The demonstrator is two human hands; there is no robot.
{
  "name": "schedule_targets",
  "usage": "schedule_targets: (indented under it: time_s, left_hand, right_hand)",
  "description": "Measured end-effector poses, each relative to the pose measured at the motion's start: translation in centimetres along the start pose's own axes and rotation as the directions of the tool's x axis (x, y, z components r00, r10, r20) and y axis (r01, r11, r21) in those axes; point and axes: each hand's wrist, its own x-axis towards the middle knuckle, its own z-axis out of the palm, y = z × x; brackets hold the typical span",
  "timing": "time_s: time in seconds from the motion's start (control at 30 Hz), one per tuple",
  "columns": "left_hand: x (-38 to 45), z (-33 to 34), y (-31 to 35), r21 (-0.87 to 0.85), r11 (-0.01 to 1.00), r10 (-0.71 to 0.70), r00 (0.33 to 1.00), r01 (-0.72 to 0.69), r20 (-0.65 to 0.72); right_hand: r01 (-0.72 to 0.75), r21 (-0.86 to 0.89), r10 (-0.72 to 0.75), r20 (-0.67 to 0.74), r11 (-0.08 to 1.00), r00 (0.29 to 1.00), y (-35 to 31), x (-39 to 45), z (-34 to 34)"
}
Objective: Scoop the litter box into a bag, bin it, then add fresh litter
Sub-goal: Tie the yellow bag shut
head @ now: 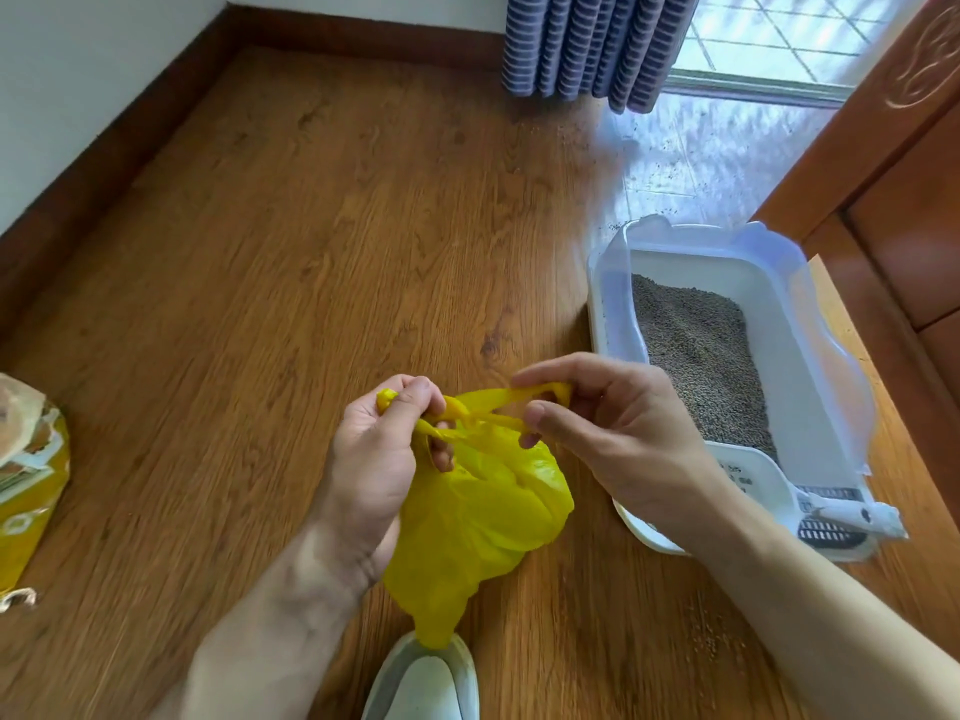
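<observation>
A yellow plastic bag (478, 522) hangs bulging between my hands above the wooden floor. My left hand (379, 459) grips one twisted handle of the bag. The other handle is pinched between the thumb and fingers of my right hand (613, 423), and the two handles cross between the hands. To the right stands the white litter box (779, 283) with a translucent rim, holding grey-brown litter (701, 356). A white scoop (841, 517) lies at the box's near end.
A yellow litter sack (26, 491) lies at the left edge. My white shoe (426, 683) is on the floor under the bag. Striped curtains (597, 44) hang at the back, a wooden door (893, 174) stands right. Scattered grains (711, 641) dot the floor.
</observation>
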Motion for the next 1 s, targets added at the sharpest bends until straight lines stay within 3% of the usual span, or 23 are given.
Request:
schedule_targets:
  time_s: [0.2,0.6,0.77,0.87,1.0]
  left_hand:
    - [-0.1,0.8,0.9,-0.184,0.981,-0.066,0.997,0.055,-0.052]
    - [-1.0,1.6,1.7,-0.181,0.983,0.006,0.994,0.014,0.109]
    - [-1.2,1.7,1.3,-0.121,0.993,0.043,0.978,-0.018,0.204]
    - [-1.0,1.2,0.7,-0.002,0.996,0.085,0.962,-0.087,0.261]
    - [-0.9,1.1,0.1,0.117,0.974,0.160,0.952,-0.196,0.262]
  right_hand:
    - [-0.078,-0.052,0.085,0.142,0.996,0.986,-0.2,-0.6,0.9]
    - [-0.266,-0.053,0.269,0.315,0.962,0.910,0.0,-0.6,1.3]
    - [-0.243,-0.241,0.301,0.247,0.940,0.921,0.8,-0.4,0.9]
    - [-0.166,-0.398,0.260,0.193,0.902,0.946,0.8,-0.5,0.8]
    - [0.019,-0.692,0.065,0.095,0.721,0.993,1.1,-0.5,0.6]
